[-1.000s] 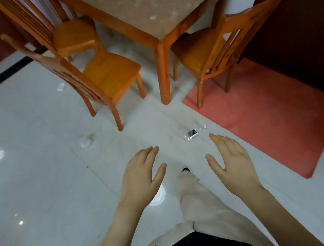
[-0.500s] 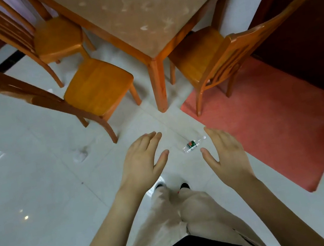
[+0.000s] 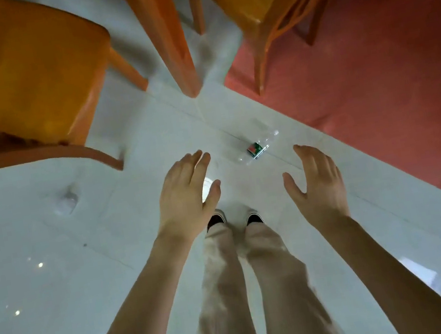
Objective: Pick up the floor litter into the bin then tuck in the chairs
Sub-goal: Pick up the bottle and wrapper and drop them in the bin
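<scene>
Head view looks down on a white tiled floor [image 3: 57, 281], a red mat [image 3: 374, 82] at two o'clock, and two wooden chairs [image 3: 31, 73] flanking a table leg [image 3: 172, 43]. Left hand [image 3: 185, 193] and right hand [image 3: 318, 182] hover empty, fingers spread. Between them at twelve o'clock lies a clear plastic bottle [image 3: 254, 151], long axis running seven-to-one o'clock; which end is the neck is unclear. Crumpled paper [image 3: 66, 201] lies at nine o'clock.

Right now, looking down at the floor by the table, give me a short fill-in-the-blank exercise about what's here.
1. The clear plastic bottle lies on the white ____.
2. Both hands, left hand and right hand, are open and hold ____.
3. The rug is ____ in colour.
4. The crumpled white litter lies on the person's ____ side.

Missing words: floor; nothing; red; left
</scene>
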A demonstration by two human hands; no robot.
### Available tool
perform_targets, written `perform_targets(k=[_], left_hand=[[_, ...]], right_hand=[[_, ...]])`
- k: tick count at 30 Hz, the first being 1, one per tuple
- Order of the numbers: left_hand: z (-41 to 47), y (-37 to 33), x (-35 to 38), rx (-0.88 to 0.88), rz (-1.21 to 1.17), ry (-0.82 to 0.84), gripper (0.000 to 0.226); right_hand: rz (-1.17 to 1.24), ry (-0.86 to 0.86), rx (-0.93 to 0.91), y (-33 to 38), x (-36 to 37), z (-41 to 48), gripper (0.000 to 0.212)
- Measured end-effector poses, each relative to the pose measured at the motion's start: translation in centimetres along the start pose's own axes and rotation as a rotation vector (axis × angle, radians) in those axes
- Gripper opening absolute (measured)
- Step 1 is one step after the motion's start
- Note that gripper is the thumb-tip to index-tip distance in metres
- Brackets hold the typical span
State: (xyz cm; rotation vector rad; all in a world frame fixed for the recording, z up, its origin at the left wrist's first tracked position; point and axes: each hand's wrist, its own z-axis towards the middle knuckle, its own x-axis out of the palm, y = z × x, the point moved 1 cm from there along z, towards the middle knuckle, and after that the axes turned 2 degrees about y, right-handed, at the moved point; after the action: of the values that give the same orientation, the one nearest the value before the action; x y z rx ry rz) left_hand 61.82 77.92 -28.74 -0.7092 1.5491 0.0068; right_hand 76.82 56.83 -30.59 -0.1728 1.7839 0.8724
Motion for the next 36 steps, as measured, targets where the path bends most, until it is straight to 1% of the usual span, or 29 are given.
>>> perform_targets(k=[6,9,11,14,17,19,22,25,28,30,32,36], left_hand=[[8.3,11.0,20.4,0.003,-0.009,0.033,0.052],[10.8,15.5,29.9,-0.006,-0.018,0.064,0.056],[11.9,17.8,35.3,0.005,-0.014,0.076,0.057],[13.0,20.4,41.4,0.020,-0.019,0.090,0.058],[13.6,22.2,45.2,0.006,-0.047,0.090,0.058],[13.8,22.9,46.6,-0.001,-0.058,0.090,0.057],[13.9,23.5,47.7,-0.017,-0.069,0.108,0.057],[13.9,23.7,48.0,-0.050,-0.078,0.132,0.056],[13.2,23.0,46.8,-0.079,-0.080,0.160,0.051],[12.4,21.9,44.5,-0.089,-0.077,0.175,0.049],[11.0,20.2,40.7,-0.100,-0.068,0.183,0.051],[7.6,14.5,29.1,-0.109,-0.072,0.189,0.059]], right_hand=[[-0.007,0.038,0.098,-10.1,21.5,6.0,0.056],[-0.023,0.095,0.172,-14.8,31.5,8.5,0.065],[0.001,0.105,0.270,-17.4,37.2,10.0,0.072],[0.096,0.051,0.477,-20.2,43.4,12.1,0.087],[0.296,-0.055,0.726,-21.6,47.8,14.1,0.104],[0.381,-0.077,0.834,-22.0,49.9,15.3,0.110],[0.483,-0.096,0.906,-22.0,51.8,16.2,0.104],[0.513,-0.098,0.863,-21.8,52.4,16.6,0.090],[0.477,-0.062,0.796,-21.4,50.9,15.6,0.076],[0.434,-0.056,0.707,-20.4,48.0,14.7,0.070],[0.380,-0.053,0.619,-18.6,43.4,13.3,0.070],[0.252,-0.050,0.463,-13.6,30.6,10.4,0.068]])
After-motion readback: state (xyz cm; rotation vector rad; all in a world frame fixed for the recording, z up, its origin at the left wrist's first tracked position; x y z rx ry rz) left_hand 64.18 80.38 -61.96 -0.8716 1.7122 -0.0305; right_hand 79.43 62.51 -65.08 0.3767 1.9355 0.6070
